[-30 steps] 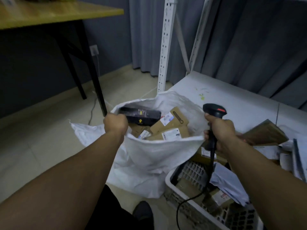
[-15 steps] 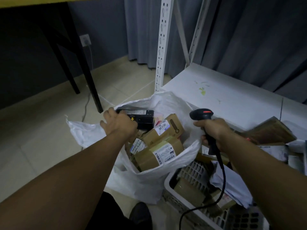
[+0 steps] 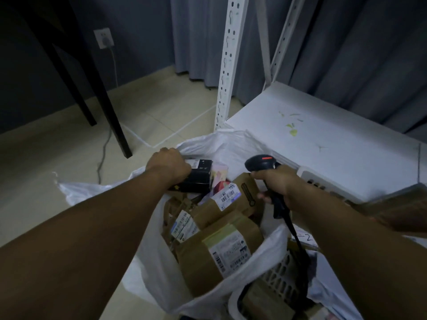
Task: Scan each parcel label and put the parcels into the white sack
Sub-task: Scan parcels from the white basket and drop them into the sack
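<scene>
left hand point(image 3: 168, 167) holds black parcel point(image 3: 200, 177), long axis sideways | right hand point(image 3: 278, 184) holds scanner point(image 3: 262, 161)

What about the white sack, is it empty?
No, the white sack holds several brown parcels with labels, and the left hand grips a black box at its mouth.

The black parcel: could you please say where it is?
Head view, left of centre: the left hand grips the black parcel in the white sack, behind the brown parcels.
</scene>
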